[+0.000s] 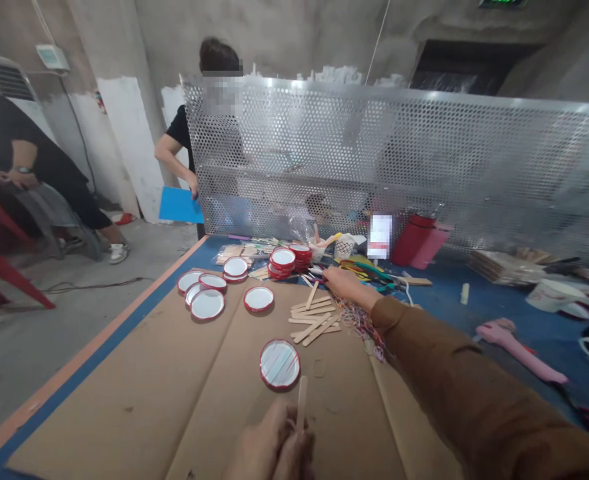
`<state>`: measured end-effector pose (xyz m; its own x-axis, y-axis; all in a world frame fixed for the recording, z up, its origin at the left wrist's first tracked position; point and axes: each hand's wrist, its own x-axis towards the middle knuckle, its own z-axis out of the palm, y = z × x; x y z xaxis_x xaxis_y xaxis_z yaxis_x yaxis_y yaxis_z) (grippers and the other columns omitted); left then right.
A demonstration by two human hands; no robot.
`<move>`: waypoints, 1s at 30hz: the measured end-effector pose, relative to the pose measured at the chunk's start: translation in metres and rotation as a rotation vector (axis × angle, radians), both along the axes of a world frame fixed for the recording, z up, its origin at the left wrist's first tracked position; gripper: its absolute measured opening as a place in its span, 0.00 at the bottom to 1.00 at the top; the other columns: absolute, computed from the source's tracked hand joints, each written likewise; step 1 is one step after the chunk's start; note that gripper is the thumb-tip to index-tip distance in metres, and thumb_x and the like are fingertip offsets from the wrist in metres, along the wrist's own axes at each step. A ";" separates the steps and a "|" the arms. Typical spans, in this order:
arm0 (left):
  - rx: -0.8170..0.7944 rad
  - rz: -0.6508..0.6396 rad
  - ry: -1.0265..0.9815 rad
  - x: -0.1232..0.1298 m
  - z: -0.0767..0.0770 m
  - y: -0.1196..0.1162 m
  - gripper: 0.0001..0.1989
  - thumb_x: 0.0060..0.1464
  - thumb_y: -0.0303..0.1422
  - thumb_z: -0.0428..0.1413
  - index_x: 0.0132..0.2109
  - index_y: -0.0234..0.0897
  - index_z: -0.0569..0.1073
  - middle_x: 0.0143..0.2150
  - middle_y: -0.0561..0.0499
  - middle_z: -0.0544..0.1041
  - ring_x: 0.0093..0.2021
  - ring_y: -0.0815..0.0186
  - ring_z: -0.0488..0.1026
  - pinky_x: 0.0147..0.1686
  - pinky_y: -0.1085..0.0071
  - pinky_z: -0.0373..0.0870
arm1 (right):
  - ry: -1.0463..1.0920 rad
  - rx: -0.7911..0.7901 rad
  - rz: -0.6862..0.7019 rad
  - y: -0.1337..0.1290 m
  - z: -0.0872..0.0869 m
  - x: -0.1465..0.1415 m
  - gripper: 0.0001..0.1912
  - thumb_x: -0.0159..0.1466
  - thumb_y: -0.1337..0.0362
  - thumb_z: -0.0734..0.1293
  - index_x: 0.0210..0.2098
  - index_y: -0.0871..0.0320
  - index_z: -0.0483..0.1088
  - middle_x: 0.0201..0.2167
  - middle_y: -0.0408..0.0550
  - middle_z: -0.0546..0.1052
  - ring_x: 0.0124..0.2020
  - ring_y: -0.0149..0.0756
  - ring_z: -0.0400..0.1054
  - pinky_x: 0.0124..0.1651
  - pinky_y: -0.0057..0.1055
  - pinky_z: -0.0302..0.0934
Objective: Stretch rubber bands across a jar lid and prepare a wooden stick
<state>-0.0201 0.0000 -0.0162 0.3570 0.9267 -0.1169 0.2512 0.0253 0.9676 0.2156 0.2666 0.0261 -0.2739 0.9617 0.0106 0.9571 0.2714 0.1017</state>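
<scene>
My left hand [274, 440], at the bottom of the view, is closed around a wooden craft stick [302, 403] that points up and away. Just beyond it lies a jar lid [279, 364] with a red rim, strips crossing its pale inside. A thin rubber band [319, 367] rests beside that lid. My right hand [347, 285] reaches far forward, fingers drawn together at a small dark and white item that I cannot make out. Loose craft sticks [314, 320] lie just nearer than it, and a tangle of coloured rubber bands [362, 323] sits under the wrist.
Cardboard [139, 393] covers part of the blue table. More red-rimmed lids [207, 304] lie left, some stacked [281, 261]. Scissors, a lit phone [379, 235], a red bottle [412, 240] and a pink glue gun [522, 350] lie around. A perforated metal screen [399, 160] stands behind; people are beyond.
</scene>
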 end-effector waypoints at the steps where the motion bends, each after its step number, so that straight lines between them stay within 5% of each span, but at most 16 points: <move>1: -0.006 -0.009 -0.018 0.000 0.002 0.000 0.19 0.62 0.48 0.46 0.42 0.38 0.70 0.32 0.47 0.80 0.33 0.65 0.76 0.31 0.75 0.65 | 0.017 0.006 0.001 0.000 0.001 0.000 0.13 0.67 0.59 0.65 0.48 0.61 0.70 0.47 0.51 0.74 0.46 0.39 0.71 0.48 0.42 0.67; 6: 0.013 0.048 -0.088 0.003 0.013 -0.001 0.12 0.58 0.42 0.51 0.33 0.38 0.66 0.29 0.52 0.73 0.29 0.68 0.69 0.28 0.76 0.63 | 0.214 0.137 -0.066 -0.011 0.016 0.005 0.11 0.67 0.61 0.65 0.46 0.62 0.70 0.42 0.50 0.75 0.41 0.38 0.71 0.45 0.40 0.66; 11: 0.039 0.121 0.000 0.005 0.020 -0.003 0.06 0.54 0.31 0.50 0.30 0.37 0.68 0.25 0.55 0.69 0.28 0.69 0.66 0.29 0.76 0.59 | 0.608 0.232 -0.091 -0.048 0.038 0.011 0.16 0.64 0.64 0.60 0.51 0.61 0.64 0.26 0.47 0.76 0.23 0.36 0.69 0.28 0.31 0.61; 14: 0.069 0.139 0.103 0.006 0.022 -0.003 0.06 0.53 0.31 0.52 0.32 0.36 0.72 0.26 0.54 0.72 0.28 0.68 0.67 0.29 0.75 0.58 | 0.831 0.142 -0.038 -0.091 0.047 0.008 0.15 0.64 0.59 0.56 0.44 0.60 0.66 0.20 0.44 0.73 0.18 0.35 0.68 0.24 0.30 0.62; 19: 0.123 0.089 0.201 0.006 0.028 -0.003 0.06 0.56 0.32 0.52 0.35 0.37 0.73 0.30 0.51 0.79 0.31 0.64 0.73 0.31 0.74 0.61 | 1.502 -0.036 0.004 -0.185 0.044 -0.019 0.17 0.61 0.52 0.63 0.45 0.56 0.67 0.34 0.53 0.80 0.35 0.42 0.77 0.20 0.25 0.59; 21: 0.136 0.032 0.250 0.007 0.032 -0.003 0.06 0.57 0.33 0.52 0.34 0.38 0.71 0.31 0.50 0.80 0.32 0.63 0.75 0.31 0.74 0.61 | 1.495 0.068 0.057 -0.219 0.035 -0.032 0.16 0.58 0.56 0.69 0.44 0.54 0.68 0.35 0.50 0.81 0.38 0.40 0.77 0.27 0.26 0.66; 25: 0.138 -0.040 0.265 0.007 0.037 -0.005 0.06 0.59 0.33 0.50 0.34 0.39 0.70 0.31 0.50 0.80 0.33 0.63 0.76 0.31 0.74 0.62 | 1.280 0.388 0.060 -0.265 0.012 -0.048 0.08 0.65 0.61 0.66 0.44 0.51 0.70 0.33 0.42 0.80 0.35 0.31 0.75 0.42 0.27 0.69; 30: 0.185 -0.008 0.319 0.006 0.034 -0.007 0.09 0.59 0.34 0.50 0.30 0.40 0.67 0.28 0.52 0.77 0.29 0.65 0.72 0.28 0.74 0.57 | 1.100 0.398 0.147 -0.279 -0.002 -0.052 0.09 0.68 0.63 0.63 0.47 0.51 0.71 0.36 0.42 0.76 0.39 0.29 0.73 0.45 0.21 0.67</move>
<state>-0.0145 -0.0070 0.0181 0.3368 0.9400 -0.0546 0.5406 -0.1456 0.8286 0.1639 -0.0122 0.0244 -0.0381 0.7971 0.6027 0.5443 0.5224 -0.6564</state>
